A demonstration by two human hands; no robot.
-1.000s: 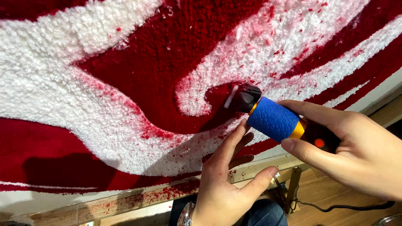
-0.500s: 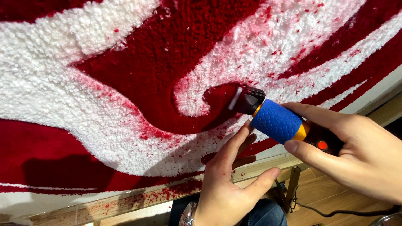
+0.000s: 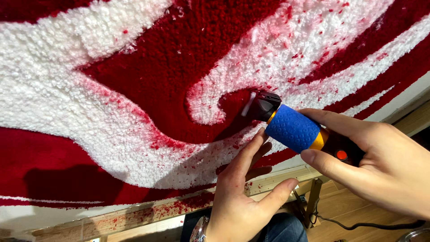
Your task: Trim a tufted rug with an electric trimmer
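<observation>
A red and white tufted rug fills most of the view, stretched on a wooden frame. My right hand grips a carving trimmer with a blue foam sleeve, yellow ring and black head. Its head presses into the red pile at the edge of a white curl. My left hand rests below it, fingers spread, fingertips touching the rug beside the trimmer. Loose red fluff speckles the white pile around the tool.
The wooden frame bar runs along the rug's lower edge, dusted with red fibres. A black cable trails over the wooden floor at lower right. A wristwatch shows on my left wrist.
The trimmer and my right hand have shifted slightly right and down along the red curve. My left hand followed a little, fingers still on the rug.
</observation>
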